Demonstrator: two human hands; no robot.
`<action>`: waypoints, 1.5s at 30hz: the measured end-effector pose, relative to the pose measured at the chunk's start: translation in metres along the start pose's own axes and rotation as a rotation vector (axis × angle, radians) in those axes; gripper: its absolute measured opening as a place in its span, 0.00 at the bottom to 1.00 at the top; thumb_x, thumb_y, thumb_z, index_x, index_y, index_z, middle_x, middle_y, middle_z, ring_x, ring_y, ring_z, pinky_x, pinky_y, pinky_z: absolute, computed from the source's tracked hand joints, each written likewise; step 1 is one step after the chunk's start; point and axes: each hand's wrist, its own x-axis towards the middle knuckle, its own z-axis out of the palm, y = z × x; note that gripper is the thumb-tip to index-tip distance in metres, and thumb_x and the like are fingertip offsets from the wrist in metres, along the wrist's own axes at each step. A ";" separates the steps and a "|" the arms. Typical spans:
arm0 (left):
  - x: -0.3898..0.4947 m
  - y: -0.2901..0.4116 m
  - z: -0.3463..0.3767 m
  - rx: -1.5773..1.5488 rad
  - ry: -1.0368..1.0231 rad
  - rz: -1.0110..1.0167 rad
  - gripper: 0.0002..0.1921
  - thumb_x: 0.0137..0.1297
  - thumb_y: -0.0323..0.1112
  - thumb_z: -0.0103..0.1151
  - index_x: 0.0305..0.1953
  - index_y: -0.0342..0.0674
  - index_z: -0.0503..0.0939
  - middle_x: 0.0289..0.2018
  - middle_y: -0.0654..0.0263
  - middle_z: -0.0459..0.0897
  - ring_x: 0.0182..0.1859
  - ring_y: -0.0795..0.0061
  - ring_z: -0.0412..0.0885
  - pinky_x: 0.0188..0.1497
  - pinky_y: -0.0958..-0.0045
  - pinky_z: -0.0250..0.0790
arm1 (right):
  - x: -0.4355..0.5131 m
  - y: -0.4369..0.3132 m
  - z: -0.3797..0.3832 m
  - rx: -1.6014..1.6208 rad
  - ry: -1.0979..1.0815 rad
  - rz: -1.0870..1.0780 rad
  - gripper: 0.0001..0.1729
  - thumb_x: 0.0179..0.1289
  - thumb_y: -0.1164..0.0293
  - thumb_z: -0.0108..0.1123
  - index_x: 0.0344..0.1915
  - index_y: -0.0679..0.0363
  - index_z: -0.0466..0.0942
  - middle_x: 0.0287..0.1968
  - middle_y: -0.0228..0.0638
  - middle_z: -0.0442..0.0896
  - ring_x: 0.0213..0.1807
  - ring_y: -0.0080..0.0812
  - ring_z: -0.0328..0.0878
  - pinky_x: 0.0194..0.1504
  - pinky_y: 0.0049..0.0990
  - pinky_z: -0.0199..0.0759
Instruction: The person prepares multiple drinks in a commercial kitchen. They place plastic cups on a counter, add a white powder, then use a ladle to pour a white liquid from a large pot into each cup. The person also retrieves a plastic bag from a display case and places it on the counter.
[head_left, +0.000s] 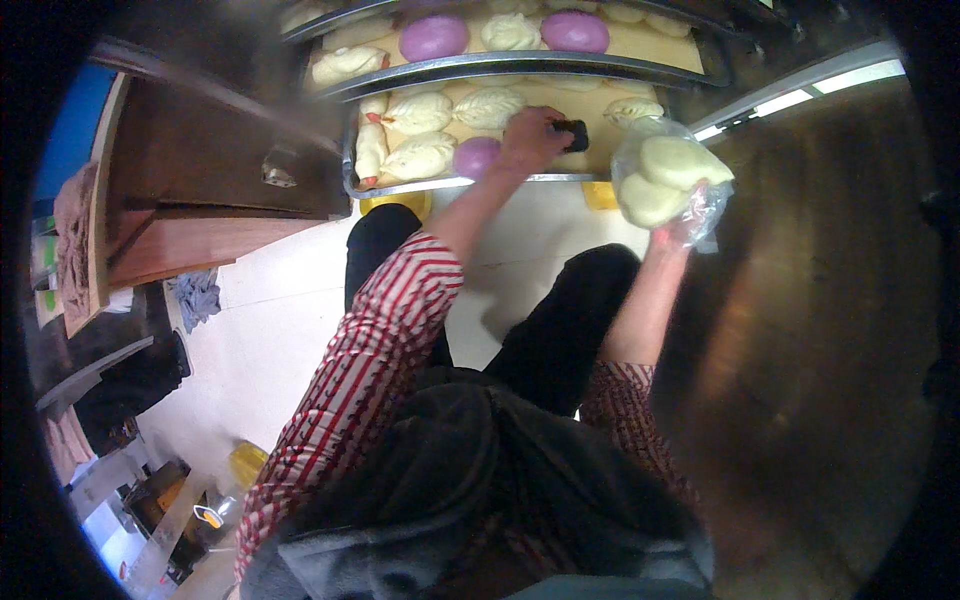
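My left hand (534, 136) reaches over the lower metal tray (442, 182), its fingers on a small black object (576, 136) whose kind I cannot tell. Under that wrist sits a round purple bun (475, 157), partly covered. Pleated white buns (418, 156) lie left of the hand, beside rolled buns (370, 154) with reddish ends. Another pleated bun (634, 110) rests at the tray's right. In my right hand (671, 232) is a clear plastic bag (705, 217) holding pale, smooth buns (679, 163); it hangs by the tray's front right corner.
Above is another tray (525, 61) with purple and white buns. A brown wooden cabinet (202, 150) stands left, and a dark brown panel (810, 300) rises on the right. Yellow objects (600, 196) show below the lower tray. A grey cloth (196, 298) lies left, near the floor.
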 end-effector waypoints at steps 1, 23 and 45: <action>0.002 0.002 0.018 0.120 0.003 0.105 0.17 0.54 0.33 0.68 0.47 0.38 0.84 0.33 0.52 0.85 0.37 0.57 0.84 0.44 0.62 0.76 | 0.000 0.000 -0.001 -0.014 0.034 -0.011 0.30 0.66 0.63 0.61 0.64 0.61 0.67 0.61 0.46 0.74 0.62 0.48 0.73 0.63 0.49 0.70; -0.084 -0.073 -0.023 -1.326 0.094 -0.682 0.08 0.60 0.22 0.54 0.41 0.36 0.74 0.43 0.60 0.79 0.51 0.64 0.79 0.57 0.61 0.75 | -0.036 0.021 0.023 0.047 0.096 0.026 0.34 0.67 0.54 0.57 0.67 0.61 0.65 0.64 0.47 0.73 0.64 0.48 0.71 0.63 0.50 0.69; -0.155 0.347 -0.238 -0.551 -0.069 0.158 0.04 0.70 0.29 0.59 0.42 0.39 0.81 0.33 0.73 0.79 0.31 0.87 0.72 0.33 0.82 0.64 | -0.196 -0.224 0.314 -0.713 0.122 0.079 0.50 0.50 0.70 0.78 0.71 0.63 0.61 0.58 0.40 0.77 0.57 0.30 0.76 0.60 0.31 0.70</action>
